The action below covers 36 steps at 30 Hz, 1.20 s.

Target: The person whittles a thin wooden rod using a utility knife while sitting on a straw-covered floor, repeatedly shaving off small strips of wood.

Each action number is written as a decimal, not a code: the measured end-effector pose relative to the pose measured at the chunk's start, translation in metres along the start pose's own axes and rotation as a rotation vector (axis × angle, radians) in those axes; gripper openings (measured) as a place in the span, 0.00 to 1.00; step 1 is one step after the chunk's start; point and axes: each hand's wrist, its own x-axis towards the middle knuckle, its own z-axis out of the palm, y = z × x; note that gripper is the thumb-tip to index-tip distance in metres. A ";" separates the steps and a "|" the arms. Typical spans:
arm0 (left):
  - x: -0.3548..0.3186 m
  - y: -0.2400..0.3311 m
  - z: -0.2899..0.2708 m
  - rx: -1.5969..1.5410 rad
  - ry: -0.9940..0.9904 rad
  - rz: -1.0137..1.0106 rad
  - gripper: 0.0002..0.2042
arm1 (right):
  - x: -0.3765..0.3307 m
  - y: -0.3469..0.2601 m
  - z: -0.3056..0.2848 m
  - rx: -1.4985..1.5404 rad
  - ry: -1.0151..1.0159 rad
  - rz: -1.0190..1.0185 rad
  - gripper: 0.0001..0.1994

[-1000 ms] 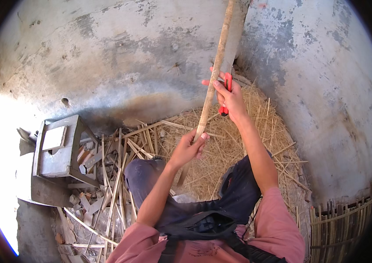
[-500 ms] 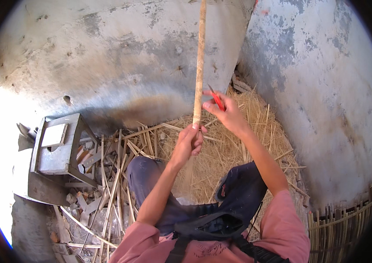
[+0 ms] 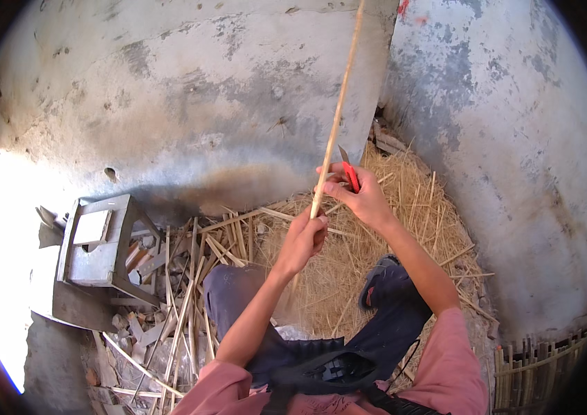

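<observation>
Caution: the exposed blade (image 3: pixel 343 154) of the red knife (image 3: pixel 351 177) is near the stick (image 3: pixel 338 121); a loose grip or a twisting stick could make it slip and cut a finger. The left hand (image 3: pixel 302 242) has its grip closed around the stick's lower part. The right hand (image 3: pixel 364 197) holds the knife, fingertips at the stick. The stick rises from the left hand, seen against the wall (image 3: pixel 238 83); its long axis points between 12 and 1 o'clock. The blade points toward 11 o'clock.
</observation>
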 end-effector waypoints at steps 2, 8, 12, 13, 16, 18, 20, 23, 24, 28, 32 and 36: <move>0.013 0.006 0.002 -0.043 -0.069 0.003 0.11 | 0.003 -0.007 -0.015 0.014 0.011 0.072 0.20; 0.044 0.021 0.005 -0.279 -0.334 -0.070 0.13 | 0.001 -0.015 -0.028 0.031 0.059 0.049 0.19; 0.056 0.007 -0.001 -0.405 -0.534 -0.164 0.13 | -0.008 0.005 -0.026 0.034 0.117 0.017 0.17; 0.053 -0.002 -0.002 -0.368 -0.503 -0.194 0.13 | -0.013 0.010 -0.025 0.115 0.115 0.053 0.16; 0.046 -0.020 -0.006 -0.318 -0.363 -0.188 0.13 | -0.020 0.020 -0.021 0.156 0.106 0.068 0.14; 0.038 -0.009 0.014 -0.145 -0.169 -0.095 0.13 | -0.023 0.030 -0.022 0.050 0.200 0.036 0.14; 0.032 -0.008 0.024 -0.023 0.008 -0.015 0.12 | -0.021 0.032 -0.020 0.043 0.255 0.016 0.15; 0.031 -0.013 0.017 -0.084 -0.026 -0.004 0.10 | -0.022 0.029 -0.031 -0.240 0.206 0.002 0.16; 0.030 -0.013 0.016 -0.111 -0.029 -0.004 0.09 | -0.022 0.024 -0.032 -0.244 0.182 -0.027 0.16; 0.026 -0.008 0.016 -0.141 0.036 0.040 0.17 | -0.031 0.023 -0.033 -0.326 0.131 -0.141 0.16; 0.029 -0.003 0.014 -0.015 -0.010 0.191 0.37 | -0.037 0.026 -0.029 -0.512 0.117 -0.313 0.14; 0.027 0.002 0.013 -0.071 -0.070 0.134 0.41 | -0.041 0.023 -0.027 -0.584 0.021 -0.368 0.15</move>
